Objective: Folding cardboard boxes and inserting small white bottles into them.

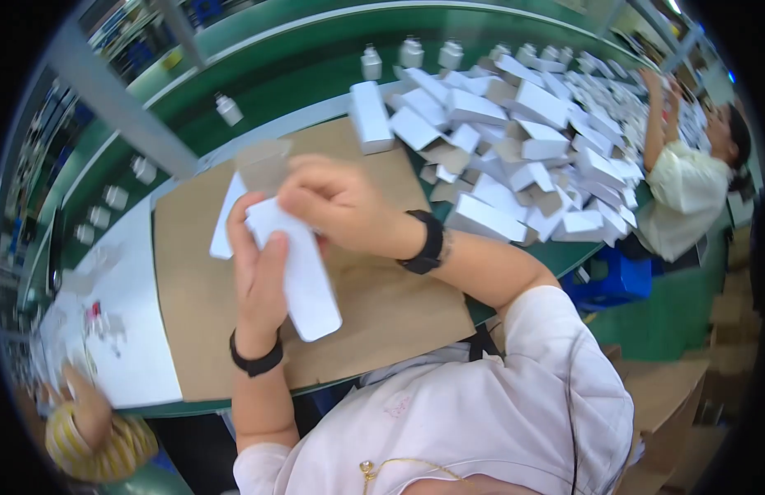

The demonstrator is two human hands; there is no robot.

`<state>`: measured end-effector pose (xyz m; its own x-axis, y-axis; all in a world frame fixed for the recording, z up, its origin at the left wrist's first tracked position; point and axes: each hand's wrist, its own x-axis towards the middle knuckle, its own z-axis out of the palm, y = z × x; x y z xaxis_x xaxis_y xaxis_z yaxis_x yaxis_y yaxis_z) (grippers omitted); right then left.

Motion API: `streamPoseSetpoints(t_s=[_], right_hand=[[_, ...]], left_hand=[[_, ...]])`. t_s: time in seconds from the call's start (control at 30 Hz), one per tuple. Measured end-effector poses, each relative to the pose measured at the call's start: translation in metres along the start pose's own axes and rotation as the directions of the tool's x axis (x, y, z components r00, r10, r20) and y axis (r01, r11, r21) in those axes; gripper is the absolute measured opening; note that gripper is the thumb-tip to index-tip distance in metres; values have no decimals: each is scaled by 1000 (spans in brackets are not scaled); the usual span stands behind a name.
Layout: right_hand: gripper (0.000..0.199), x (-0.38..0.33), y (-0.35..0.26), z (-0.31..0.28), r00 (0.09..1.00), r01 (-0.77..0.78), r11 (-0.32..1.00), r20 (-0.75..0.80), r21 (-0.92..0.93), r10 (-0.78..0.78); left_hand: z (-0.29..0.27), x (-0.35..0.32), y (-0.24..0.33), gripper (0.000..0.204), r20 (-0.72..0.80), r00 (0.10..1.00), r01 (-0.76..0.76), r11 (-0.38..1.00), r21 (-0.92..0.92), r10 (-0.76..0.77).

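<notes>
My left hand (260, 272) is closed around a long white cardboard box (304, 285), held tilted over a brown cardboard sheet (382, 289). At the box's far end is my right hand (337, 202), its fingers curled and slightly blurred. Whatever lies between those fingers is hidden. Just beyond my left hand a white carton panel (227, 219) shows partly, and a grey-brown flap (263, 163) stands up near it; which box the flap belongs to, I cannot tell. Another white box (370, 115) lies at the sheet's far edge.
A large heap of white boxes (531, 148), many with open flaps, covers the table's right side. Small white chargers (411, 54) stand along the green conveyor (291, 66). One co-worker (687, 181) is at the far right; another's striped sleeve (98, 441) shows lower left. A metal post (122, 99) rises left.
</notes>
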<state>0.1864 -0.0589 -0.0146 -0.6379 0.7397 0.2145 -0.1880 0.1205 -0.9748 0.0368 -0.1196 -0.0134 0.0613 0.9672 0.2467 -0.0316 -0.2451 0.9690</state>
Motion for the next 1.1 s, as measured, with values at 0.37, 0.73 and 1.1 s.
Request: streamPoseSetpoints(t_s=[0.37, 0.73, 1.1], right_hand=[[24, 3, -25, 0, 988, 115, 989, -90, -95, -123], [22, 6, -29, -4, 989, -24, 996, -150, -88, 10], [22, -22, -68, -54, 824, 57, 409, -189, -911, -534]], left_hand=[[-28, -4, -5, 61, 196, 981, -12, 1000, -26, 17], [-31, 0, -1, 61, 241, 970, -36, 995, 88, 14], [-52, 16, -5, 59, -83, 902, -166, 517, 840, 424]])
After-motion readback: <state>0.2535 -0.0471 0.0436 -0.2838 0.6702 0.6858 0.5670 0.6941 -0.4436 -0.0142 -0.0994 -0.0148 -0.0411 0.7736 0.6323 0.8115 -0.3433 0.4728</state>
